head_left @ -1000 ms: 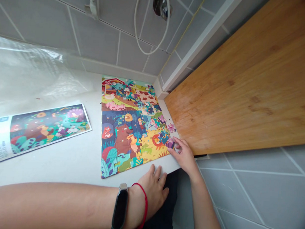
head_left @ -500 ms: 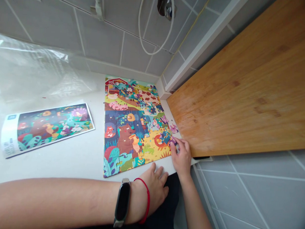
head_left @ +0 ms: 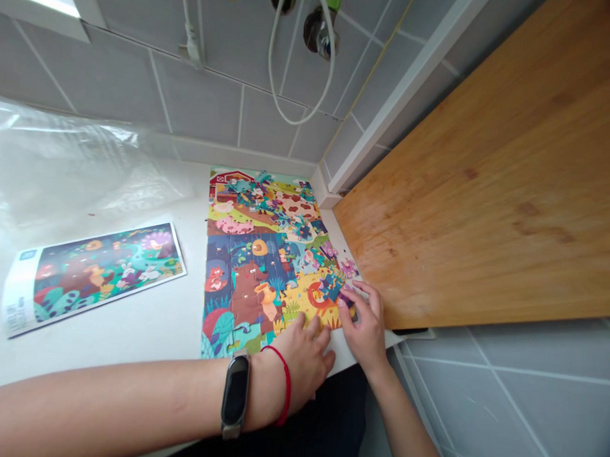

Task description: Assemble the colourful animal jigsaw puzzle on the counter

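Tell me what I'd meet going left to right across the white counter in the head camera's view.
Long printed picture sheet with a colourful animal scene → colourful cardboard jigsaw puzzle → bare right hand at the puzzle's right edge → brown wooden board.

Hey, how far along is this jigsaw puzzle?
Mostly done: the colourful animal jigsaw puzzle on the white counter looks filled almost everywhere. In hand: the right hand presses at its lower right edge, the left hand rests on the bottom edge. Left: loose-looking purple pieces by the right edge.
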The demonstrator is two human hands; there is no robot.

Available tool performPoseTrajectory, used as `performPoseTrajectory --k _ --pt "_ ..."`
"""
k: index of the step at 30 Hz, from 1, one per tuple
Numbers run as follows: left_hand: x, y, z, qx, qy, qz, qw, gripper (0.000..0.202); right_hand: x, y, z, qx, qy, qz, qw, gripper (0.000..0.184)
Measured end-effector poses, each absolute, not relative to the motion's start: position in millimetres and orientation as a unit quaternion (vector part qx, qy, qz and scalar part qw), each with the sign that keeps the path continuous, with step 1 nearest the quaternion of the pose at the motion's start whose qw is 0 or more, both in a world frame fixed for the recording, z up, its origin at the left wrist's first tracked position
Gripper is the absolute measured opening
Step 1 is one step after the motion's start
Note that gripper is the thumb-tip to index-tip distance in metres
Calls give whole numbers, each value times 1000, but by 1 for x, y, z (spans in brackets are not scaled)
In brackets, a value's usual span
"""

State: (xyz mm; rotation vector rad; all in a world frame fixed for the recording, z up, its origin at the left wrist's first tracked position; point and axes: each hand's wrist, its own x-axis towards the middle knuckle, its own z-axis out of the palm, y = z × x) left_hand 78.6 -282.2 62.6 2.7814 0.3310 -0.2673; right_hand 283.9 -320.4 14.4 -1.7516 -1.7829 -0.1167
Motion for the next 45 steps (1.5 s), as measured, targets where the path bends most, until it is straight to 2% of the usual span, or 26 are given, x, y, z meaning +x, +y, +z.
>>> performPoseTrajectory --k 5,10,14,17,25,32,40,45 --pt "78 -276 67 974 113 -88 176 58 273 -270 38 -629 -700 22 337 23" --pt "77 -269 70 972 116 -75 190 55 258 -191 49 -614 -721 55 315 26" --pt "80 -275 62 974 119 -62 181 48 254 -141 36 -628 -734 83 246 52" --pt "83 -280 59 978 118 -54 161 38 254 -130 23 -630 -736 98 228 59" --pt "85 -276 57 978 125 14 166 29 258 -143 15 -633 -703 106 305 48" --pt "81 -274 61 978 119 2 169 32 255 -140 14 -604 -643 198 426 15" --pt "80 -279 60 984 113 5 135 36 250 -140 12 -612 -581 221 488 14" --pt "81 -292 52 989 129 32 66 36 249 -140 12 -624 -553 225 504 15"
